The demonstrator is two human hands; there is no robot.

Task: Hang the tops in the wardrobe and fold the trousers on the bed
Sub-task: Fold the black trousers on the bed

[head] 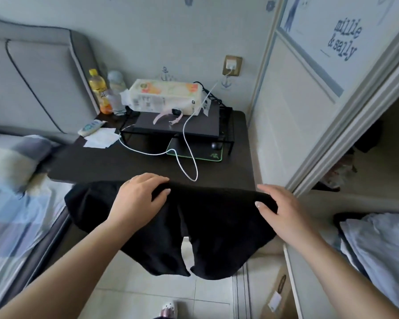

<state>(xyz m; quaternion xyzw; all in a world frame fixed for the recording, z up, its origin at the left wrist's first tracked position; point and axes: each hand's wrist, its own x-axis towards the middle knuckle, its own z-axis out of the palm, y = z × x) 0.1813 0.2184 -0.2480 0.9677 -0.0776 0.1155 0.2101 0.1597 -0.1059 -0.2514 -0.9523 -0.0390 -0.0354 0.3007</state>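
A black garment [207,229] hangs in the air in front of me, held up by its top edge; its lower part splits into two lobes above the tiled floor. My left hand [139,199] grips the top edge near its middle, thumb on the near side. At the edge's right end my right hand [279,210] holds it the same way. The bed [16,203] with its checked blue and white sheet lies at the left. At the right, the wardrobe [378,157] stands with its sliding door pushed aside, and dark clothes show inside.
A dark bedside desk [124,162] stands straight ahead with a tissue pack, bottles, a black monitor stand, a mouse mat and a white charging cable [189,143]. A white pillow [382,245] lies low at the right. A cardboard box [279,295] sits on the floor.
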